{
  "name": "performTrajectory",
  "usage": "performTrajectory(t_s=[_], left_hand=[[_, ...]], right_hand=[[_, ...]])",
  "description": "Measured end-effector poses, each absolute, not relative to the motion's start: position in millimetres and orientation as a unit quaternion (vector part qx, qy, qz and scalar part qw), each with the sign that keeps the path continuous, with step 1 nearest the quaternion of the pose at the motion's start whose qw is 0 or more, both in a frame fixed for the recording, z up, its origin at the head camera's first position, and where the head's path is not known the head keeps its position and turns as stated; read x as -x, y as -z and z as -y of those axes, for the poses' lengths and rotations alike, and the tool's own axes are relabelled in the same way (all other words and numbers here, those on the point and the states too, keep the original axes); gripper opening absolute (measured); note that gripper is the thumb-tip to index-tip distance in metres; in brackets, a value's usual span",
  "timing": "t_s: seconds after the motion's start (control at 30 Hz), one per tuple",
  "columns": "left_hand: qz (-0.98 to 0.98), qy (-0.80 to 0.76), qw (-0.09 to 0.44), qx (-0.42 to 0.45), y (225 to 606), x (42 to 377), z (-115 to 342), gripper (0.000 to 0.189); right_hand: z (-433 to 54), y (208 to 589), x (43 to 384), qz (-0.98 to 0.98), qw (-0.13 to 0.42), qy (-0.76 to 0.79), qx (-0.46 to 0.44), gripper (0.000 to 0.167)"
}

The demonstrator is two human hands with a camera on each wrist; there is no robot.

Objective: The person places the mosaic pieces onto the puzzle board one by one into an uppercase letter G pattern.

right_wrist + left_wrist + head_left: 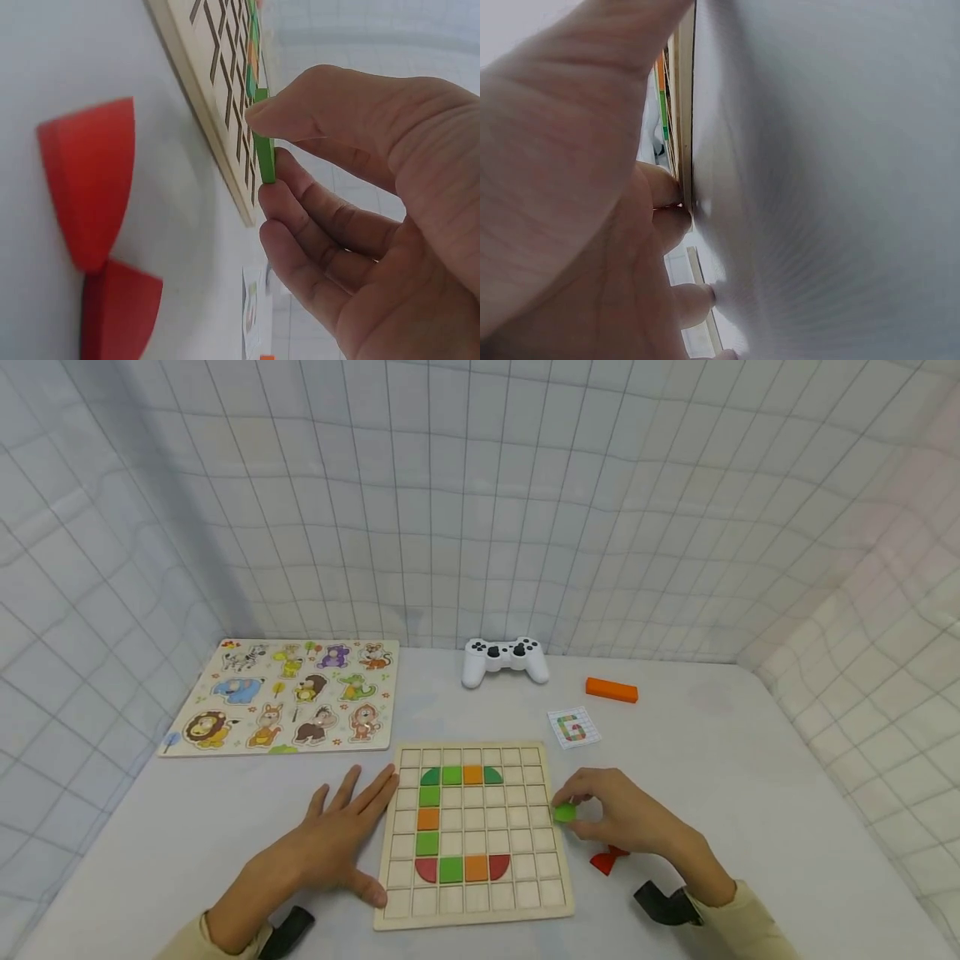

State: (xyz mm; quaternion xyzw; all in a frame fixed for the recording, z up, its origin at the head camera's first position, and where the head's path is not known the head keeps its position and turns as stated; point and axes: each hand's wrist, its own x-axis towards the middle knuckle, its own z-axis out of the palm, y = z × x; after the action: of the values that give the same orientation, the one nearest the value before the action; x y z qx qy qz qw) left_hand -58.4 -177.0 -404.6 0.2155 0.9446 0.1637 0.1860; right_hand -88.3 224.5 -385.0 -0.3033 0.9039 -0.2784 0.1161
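Observation:
A wooden grid board lies on the white table. Green, orange and red tiles sit in its cells as a C-like outline, with rounded pieces at the corners. Against the board's left edge rests my left hand, fingers spread and thumb at the lower left side. My right hand pinches a light green tile between thumb and fingertips, just beside the board's right edge. Two red curved pieces lie on the table below that hand, touching or nearly so; the right hand partly covers them in the head view.
A small pattern card with a coloured G shape lies beyond the right hand. Farther back are an orange bar and a white game controller. An animal puzzle board lies at the back left. Gridded white cloth walls enclose the table.

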Motion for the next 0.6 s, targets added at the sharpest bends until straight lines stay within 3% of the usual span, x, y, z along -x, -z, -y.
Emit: performTrajectory(t_s=[0.6], left_hand=[[-0.945, -0.167, 0.18, -0.216, 404.3, 57.9, 178.7, 0.147]], right_hand=[[-173.7, 386.4, 87.9, -0.871, 0.133, 0.282, 0.378, 0.021]])
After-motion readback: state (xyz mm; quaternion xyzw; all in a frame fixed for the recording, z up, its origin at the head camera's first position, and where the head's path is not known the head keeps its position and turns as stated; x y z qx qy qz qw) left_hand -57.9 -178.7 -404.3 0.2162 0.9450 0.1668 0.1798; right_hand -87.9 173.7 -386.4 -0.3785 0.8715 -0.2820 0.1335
